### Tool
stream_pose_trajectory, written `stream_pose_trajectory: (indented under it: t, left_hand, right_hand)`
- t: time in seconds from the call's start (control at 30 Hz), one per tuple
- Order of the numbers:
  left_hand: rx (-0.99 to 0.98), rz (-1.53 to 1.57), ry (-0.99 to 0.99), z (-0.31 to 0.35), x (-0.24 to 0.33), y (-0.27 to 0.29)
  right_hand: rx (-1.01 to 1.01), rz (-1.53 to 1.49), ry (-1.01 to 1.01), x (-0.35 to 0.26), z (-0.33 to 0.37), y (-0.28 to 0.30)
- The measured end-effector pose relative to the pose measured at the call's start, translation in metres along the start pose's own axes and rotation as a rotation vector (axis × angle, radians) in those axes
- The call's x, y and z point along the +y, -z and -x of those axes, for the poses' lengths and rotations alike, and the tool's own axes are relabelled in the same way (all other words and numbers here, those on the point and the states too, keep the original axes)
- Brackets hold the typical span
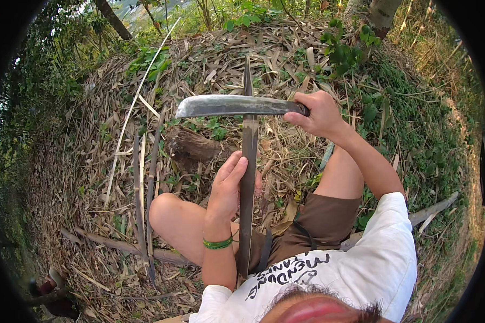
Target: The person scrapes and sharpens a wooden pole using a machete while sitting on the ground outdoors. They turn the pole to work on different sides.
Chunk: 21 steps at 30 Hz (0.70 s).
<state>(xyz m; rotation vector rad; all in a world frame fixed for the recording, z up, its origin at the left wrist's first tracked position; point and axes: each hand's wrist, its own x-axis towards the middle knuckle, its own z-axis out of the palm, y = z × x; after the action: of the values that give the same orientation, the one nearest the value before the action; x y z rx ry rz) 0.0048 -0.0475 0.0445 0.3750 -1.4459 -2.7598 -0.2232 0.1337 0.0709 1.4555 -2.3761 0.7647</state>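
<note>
My right hand (322,114) is closed round the handle of a machete (229,105). Its long, slightly curved steel blade points left and lies across a split bamboo strip (247,185), just above a pale node ring. The strip is dark and stands lengthwise before me, its far end tapering and its near end close to my lap. My left hand (229,185) grips the strip below the blade, with the thumb on its face and the fingers partly hidden behind it. A green band (217,244) circles my left wrist.
A short brown log (191,149) lies beyond my left hand. Several split bamboo strips (139,210) and a long pale strip (128,113) rest at the left. A pole (118,245) crosses the ground beside my knee. Dry leaves cover the slope; a tree trunk (383,15) rises at the far right.
</note>
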Motion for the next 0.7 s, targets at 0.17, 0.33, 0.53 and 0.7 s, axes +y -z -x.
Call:
stream_pose_trajectory:
  t: [0.17, 0.33, 0.53, 0.7]
  left_hand:
    - [0.222, -0.345, -0.088, -0.003, -0.007, -0.016]
    - [0.383, -0.831, -0.322, -0.006, -0.018, -0.026]
    - [0.247, -0.674, -0.224, 0.002, -0.024, -0.036]
    - [0.21, -0.495, -0.169, 0.004, -0.03, -0.02]
  right_hand:
    - [-0.022, -0.001, 0.09, -0.018, 0.004, -0.016]
    - [-0.01, 0.025, 0.202, -0.022, -0.008, -0.02]
    - [-0.004, -0.075, 0.167, 0.003, -0.032, -0.016]
    - [-0.082, -0.163, 0.301, -0.02, -0.025, -0.021]
